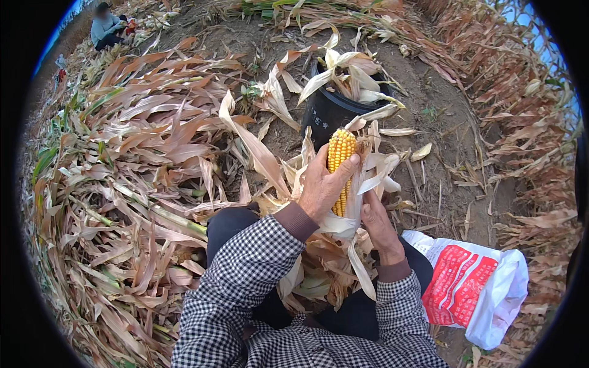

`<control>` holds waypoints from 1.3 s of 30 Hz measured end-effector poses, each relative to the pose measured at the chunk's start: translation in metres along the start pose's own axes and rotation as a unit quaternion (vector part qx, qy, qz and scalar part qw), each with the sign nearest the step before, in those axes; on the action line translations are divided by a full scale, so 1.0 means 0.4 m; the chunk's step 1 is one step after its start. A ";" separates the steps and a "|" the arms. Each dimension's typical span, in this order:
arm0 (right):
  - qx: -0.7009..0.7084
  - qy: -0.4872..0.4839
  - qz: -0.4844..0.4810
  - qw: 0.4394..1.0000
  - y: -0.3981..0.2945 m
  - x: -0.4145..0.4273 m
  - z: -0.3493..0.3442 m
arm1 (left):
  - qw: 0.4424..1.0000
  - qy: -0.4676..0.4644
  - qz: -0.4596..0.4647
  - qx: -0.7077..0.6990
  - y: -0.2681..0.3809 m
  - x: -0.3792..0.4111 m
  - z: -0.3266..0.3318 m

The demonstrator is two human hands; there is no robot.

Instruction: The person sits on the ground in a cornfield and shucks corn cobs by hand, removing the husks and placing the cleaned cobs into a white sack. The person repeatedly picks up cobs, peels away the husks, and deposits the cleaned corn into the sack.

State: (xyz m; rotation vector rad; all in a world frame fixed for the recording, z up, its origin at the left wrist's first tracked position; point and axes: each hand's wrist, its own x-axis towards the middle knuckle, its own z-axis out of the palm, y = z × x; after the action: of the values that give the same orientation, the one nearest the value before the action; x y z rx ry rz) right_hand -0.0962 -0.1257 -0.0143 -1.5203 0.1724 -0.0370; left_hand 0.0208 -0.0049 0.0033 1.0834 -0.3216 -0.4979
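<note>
An ear of yellow corn [341,149] is upright between my hands, its kernels bare along the front. My left hand [326,181] wraps around it, thumb across the kernels. Pale husk leaves [353,202] are peeled down on the ear's right side and at its base. My right hand [381,225] is at those leaves, fingers curled behind them and partly hidden. Brown silk [364,147] clings beside the tip. Between my legs lies a heap of loose dry husks [322,262].
A black bucket [322,115] holding husks and husked ears' leaves stands just ahead. A white and red printed sack [464,285] lies by my right leg. Cut corn stalks [156,152] cover the ground at left. A seated person [105,28] is far off at upper left.
</note>
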 end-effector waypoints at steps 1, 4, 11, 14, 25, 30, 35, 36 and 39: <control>-0.008 0.036 -0.052 0.998 -0.021 0.011 0.021 | 1.000 -0.014 0.010 -0.004 0.014 -0.008 0.009; 0.038 0.073 -0.077 0.994 -0.048 0.037 0.040 | 0.998 -0.053 -0.020 0.020 0.002 -0.030 0.028; 0.144 0.223 -0.119 0.957 -0.026 0.061 0.039 | 0.998 -0.030 -0.011 0.061 -0.039 -0.031 0.059; 0.215 0.285 -0.119 0.926 -0.005 0.076 0.019 | 0.997 -0.024 -0.014 0.078 -0.086 -0.031 0.066; 0.374 0.457 -0.054 0.805 -0.019 0.096 -0.029 | 0.931 -0.057 0.166 0.320 -0.125 -0.034 0.130; 0.494 0.353 -0.088 0.790 0.000 0.112 -0.073 | 0.997 -0.010 0.052 0.065 -0.102 -0.016 0.140; 0.496 0.177 -0.027 0.849 -0.042 0.068 -0.034 | 0.997 0.045 -0.023 -0.062 -0.060 0.023 0.063; 0.491 0.128 -0.026 0.861 -0.035 0.054 -0.038 | 0.993 0.058 -0.045 -0.087 -0.055 0.023 0.048; 0.417 0.071 0.018 0.906 -0.055 0.014 -0.014 | 0.989 0.055 -0.056 -0.122 -0.012 0.039 0.008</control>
State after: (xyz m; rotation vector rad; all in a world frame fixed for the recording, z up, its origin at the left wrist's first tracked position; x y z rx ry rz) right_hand -0.0895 -0.1333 0.0070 -0.6545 0.2600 -0.1713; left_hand 0.0314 -0.0176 0.0005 0.8903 -0.0986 -0.5601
